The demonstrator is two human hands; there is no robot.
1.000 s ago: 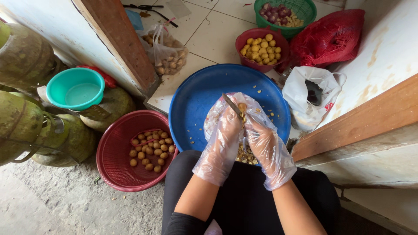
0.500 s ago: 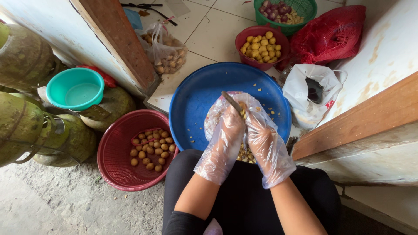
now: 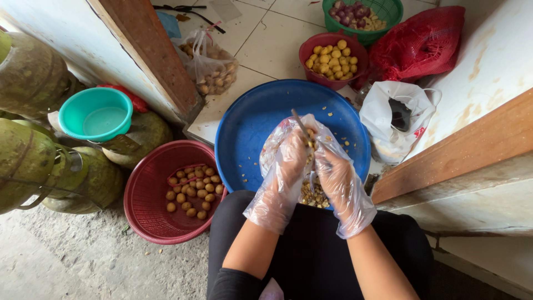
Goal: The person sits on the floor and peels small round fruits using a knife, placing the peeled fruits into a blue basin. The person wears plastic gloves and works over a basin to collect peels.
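Head view, looking straight down: both hands are in loose clear plastic gloves, held together over the blue basin (image 3: 250,128). The left hand (image 3: 286,169) and right hand (image 3: 338,180) are touching, fingers curled in around a small yellowish fruit (image 3: 310,145) between them. A thin knife (image 3: 300,125) sticks up out of that cluster, its blade tip pointing away from the person. It seems to sit in the right hand's grip, but the crumpled glove hides which fingers pinch it, so I can't tell for sure. Neither hand is spread; both are closed around what they hold.

Right under the hands, at the near edge of the basin, there's a little heap of peels (image 3: 313,195), plus scattered bits across the blue bottom.

Around that — a red basket (image 3: 144,216) to the left with brown round fruits (image 3: 191,186) in it, sitting on the concrete floor. A teal bowl (image 3: 95,114) rests on top of some green gas cylinders (image 3: 28,161) further left. Past the basin on the tiled floor: a small red bowl (image 3: 308,55) of peeled yellow fruits (image 3: 332,58), a green basket (image 3: 388,14) with purplish pieces, a clear bag (image 3: 211,69) of brown fruits, a red mesh sack (image 3: 422,41) and a white plastic bag (image 3: 394,125).
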